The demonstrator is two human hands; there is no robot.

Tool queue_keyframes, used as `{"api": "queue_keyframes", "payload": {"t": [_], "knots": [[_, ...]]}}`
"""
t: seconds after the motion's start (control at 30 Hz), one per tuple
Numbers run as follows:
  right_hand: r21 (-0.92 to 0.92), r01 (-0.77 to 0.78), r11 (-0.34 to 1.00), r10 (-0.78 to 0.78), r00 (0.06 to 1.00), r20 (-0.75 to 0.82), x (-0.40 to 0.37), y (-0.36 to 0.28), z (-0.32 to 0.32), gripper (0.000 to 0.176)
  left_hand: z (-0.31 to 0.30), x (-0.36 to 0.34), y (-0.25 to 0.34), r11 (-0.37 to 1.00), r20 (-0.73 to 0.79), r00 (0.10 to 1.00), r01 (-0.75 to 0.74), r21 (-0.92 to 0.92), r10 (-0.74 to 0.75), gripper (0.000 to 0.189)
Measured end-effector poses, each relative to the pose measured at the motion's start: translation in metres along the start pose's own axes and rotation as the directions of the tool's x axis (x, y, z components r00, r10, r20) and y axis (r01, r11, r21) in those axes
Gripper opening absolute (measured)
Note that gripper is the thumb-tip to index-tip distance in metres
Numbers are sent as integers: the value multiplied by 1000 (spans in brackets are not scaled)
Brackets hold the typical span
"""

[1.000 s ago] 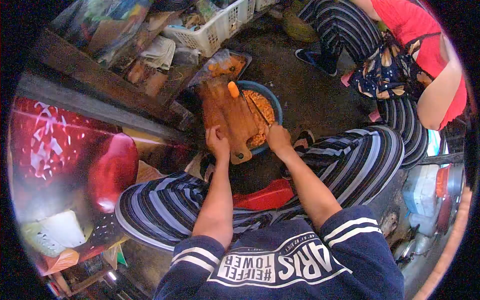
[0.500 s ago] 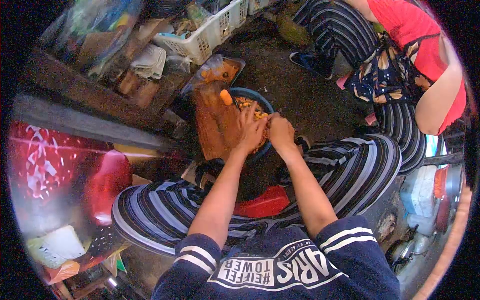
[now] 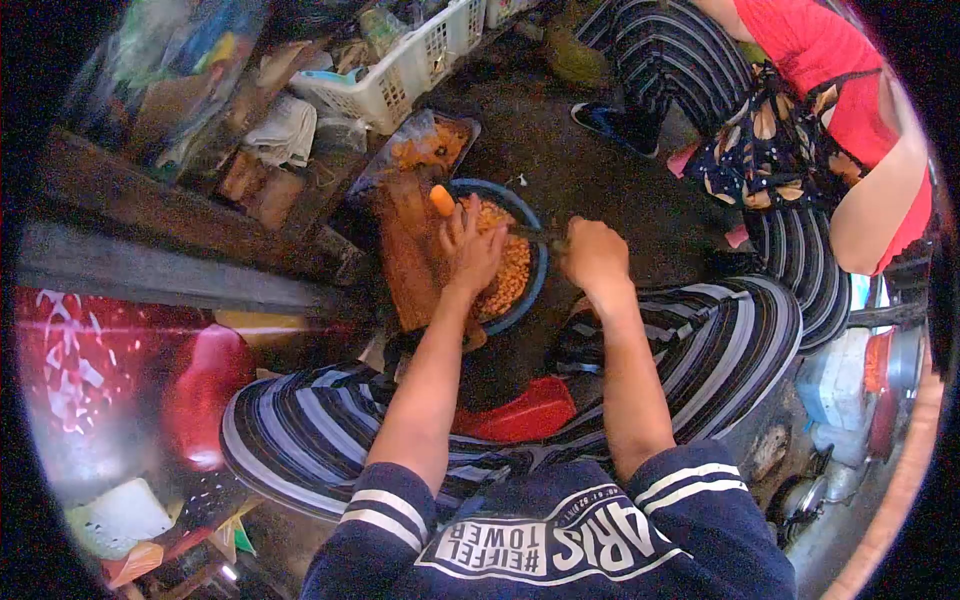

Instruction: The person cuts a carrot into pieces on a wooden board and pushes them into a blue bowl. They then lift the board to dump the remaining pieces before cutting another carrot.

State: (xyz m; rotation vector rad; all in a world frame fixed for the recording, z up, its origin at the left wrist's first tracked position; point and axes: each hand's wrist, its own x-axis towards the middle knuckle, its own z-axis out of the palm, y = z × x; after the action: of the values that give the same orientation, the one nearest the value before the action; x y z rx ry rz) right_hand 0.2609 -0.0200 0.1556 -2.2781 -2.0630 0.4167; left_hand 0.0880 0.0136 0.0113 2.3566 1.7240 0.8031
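Note:
A blue-rimmed basin (image 3: 541, 250) with many small orange diced pieces (image 3: 512, 272) in it stands between my knees. Across its left side rests a wooden cutting board (image 3: 400, 270). My left hand (image 3: 475, 258) lies over the board's right edge and the basin, its fingers spread. Just above its fingertips is an orange carrot piece (image 3: 442, 200). To the right of the basin, my right hand (image 3: 598, 258) is closed around a knife (image 3: 538, 236). The blade points left over the basin, its tip close to my left thumb.
Beyond the board sits a tray (image 3: 470, 135) with orange pieces. A white plastic basket (image 3: 385, 95) stands at the back. At the right is another person in a red top (image 3: 815, 70). Red plastic (image 3: 205, 395) is at my left.
My hands were together over the basin. My right hand has moved right with the knife, and my left hand slightly left, so more diced pieces show.

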Motion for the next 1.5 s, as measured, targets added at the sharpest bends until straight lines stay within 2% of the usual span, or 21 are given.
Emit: {"api": "queue_keyframes", "payload": {"t": [0.07, 0.17, 0.23, 0.33, 0.4, 0.47, 0.57, 0.6, 0.67, 0.7, 0.73, 0.77, 0.8, 0.83, 0.9, 0.93, 1.03, 1.17, 1.27, 1.33, 1.5], "knots": [[-89, 5, 996, -5, 1000, -1, 0, 10, -8, 29, 1, 1, -1, 999, 7, 1000, 30, 24, -30, 29], [-52, 0, 999, 2, 999, 41, -11, 8, -36, 22, -15, 5, 3, 1000, -14, 1000, 4, 22, -3, 25], [-29, 18, 999, -18, 1000, 17, -10, 9, -35, 28, -21, 13, -6, 999, -79, 997, 22, 27, -20, 30], [206, -102, 973, 76, 989, 129, -1, -2, -15, 39, -29, 32, -25, 993, -189, 975, 122, 4, -119, 40], [333, -51, 942, 31, 997, 64, 8, 2, 33, 44, -25, 42, -53, 979, -235, 950, 205, -21, -204, 44], [429, -62, 901, 35, 997, 70, 4, -12, 61, 47, 1, 42, -92, 962, -154, 965, 177, -208, -211, 47], [526, -60, 848, 24, 997, 75, -2, -23, 110, 46, -5, 43, -95, 908, -14, 966, 239, -344, -259, 44], [529, -49, 847, 3, 996, 87, -7, -27, 112, 45, -2, 40, -98, 908, -19, 965, 240, -343, -262, 44], [530, -29, 848, -28, 995, 100, -11, -32, 114, 44, 4, 28, -103, 811, -35, 960, 214, -545, -277, 42], [586, -52, 809, -9, 995, 102, -15, -36, 109, 43, 2, 21, -99, 810, -39, 957, 220, -543, -286, 42], [640, -75, 765, 7, 994, 108, -16, -40, 107, 42, -5, 12, -88, 850, -150, 927, 239, -470, -344, 40], [641, -67, 765, -9, 993, 115, -15, -43, 110, 42, -13, 2, -78, 880, -264, 883, 269, -392, -388, 39], [615, -34, 788, -39, 994, 106, -12, -44, 116, 39, -48, -1, -50, 820, -164, 868, 359, -446, -469, 36], [587, 0, 810, -71, 993, 98, -11, -46, 121, 37, -43, -10, -51, 817, -171, 858, 374, -439, -484, 36], [587, 45, 808, -116, 990, 84, -12, -53, 130, 36, -39, -26, -50, 917, -387, 833, 330, -225, -395, 34], [589, 79, 804, -140, 988, 59, -13, -57, 134, 35, -39, -36, -47, 872, -341, 817, 354, -340, -464, 36], [628, 195, 754, -201, 978, -61, -24, -69, 140, 32, -36, -52, -47, 820, -270, 798, 422, -386, -538, 40], [645, 104, 757, -185, 981, 58, -34, -79, 124, 29, -19, -59, -63, 810, -262, 818, 357, -465, -511, 43], [589, 60, 806, -149, 983, 104, -31, -82, 125, 28, -15, -59, -70, 717, -245, 774, 350, -603, -584, 41], [545, 152, 825, -162, 986, -31, -32, -83, 126, 28, -34, -55, -56, 528, -168, 707, 325, -785, -686, 37], [533, 132, 836, -156, 988, 0, -33, -78, 131, 30, -43, -48, -47, 659, -188, 768, 364, -659, -612, 33]]}}
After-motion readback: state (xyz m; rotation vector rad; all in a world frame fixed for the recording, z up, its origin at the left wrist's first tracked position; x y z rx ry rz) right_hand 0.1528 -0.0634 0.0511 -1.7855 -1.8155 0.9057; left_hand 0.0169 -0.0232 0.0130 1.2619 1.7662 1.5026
